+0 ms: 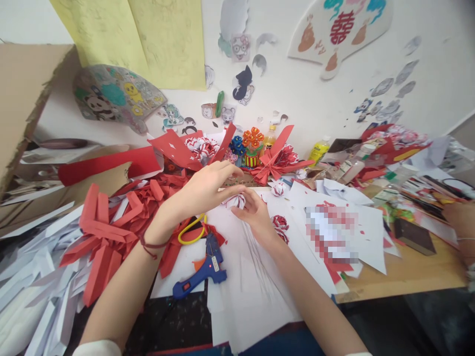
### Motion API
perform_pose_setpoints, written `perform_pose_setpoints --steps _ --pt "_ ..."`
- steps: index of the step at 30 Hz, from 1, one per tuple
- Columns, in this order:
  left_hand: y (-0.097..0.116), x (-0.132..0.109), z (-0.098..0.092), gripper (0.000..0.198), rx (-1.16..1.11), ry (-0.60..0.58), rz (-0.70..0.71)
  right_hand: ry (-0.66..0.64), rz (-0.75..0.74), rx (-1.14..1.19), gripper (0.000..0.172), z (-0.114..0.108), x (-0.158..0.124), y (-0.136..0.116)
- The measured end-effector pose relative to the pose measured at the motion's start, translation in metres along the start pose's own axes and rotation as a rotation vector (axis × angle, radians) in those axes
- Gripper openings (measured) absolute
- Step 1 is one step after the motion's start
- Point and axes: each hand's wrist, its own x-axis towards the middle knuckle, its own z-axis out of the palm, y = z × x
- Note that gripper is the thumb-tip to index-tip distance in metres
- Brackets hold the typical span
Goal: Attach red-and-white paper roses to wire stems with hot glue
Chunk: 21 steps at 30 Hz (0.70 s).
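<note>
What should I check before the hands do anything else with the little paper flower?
1. Paper flower in the right hand: ok, thumb and fingers are on it.
2. Left hand away from the glue gun: ok.
3. Glue gun cool: cannot tell; a small red light shows.
4. Thin grey wires nearby: ok, on the white paper.
5. Tidy space: not ok; red paper strips are heaped leftward.

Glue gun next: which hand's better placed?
Left hand, probably: the blue glue gun lies nearer the left forearm, and the right hand appears to hold the paper flower.
</note>
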Motion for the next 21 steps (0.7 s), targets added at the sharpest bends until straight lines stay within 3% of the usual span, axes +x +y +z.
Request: perform_pose_setpoints --steps 3,6,10,14,21 --pt "-0.007 -0.004 -0.004 0.039 -0.09 -0.211 0.041 0.042 0.015 0.003 0.053 0.001 0.001 -0.002" --pt "-0.007 -0.005 0.001 0.052 -0.023 -0.282 0.021 0.079 0.026 0.003 0.053 0.001 0.002 -0.002" --pt "-0.002 -0.001 0.018 0.062 0.107 -0.27 0.027 0.131 -0.016 -0.029 0.053 0.001 0.003 0.0" --pt "-0.001 0.003 0.032 0.052 0.182 -0.192 0.087 0.174 -0.042 -0.021 0.053 0.0 0.003 0.0" --pt "-0.006 0.007 0.034 0.045 0.153 -0.121 0.131 0.154 -0.052 -0.026 0.058 -0.002 0.004 -0.005"
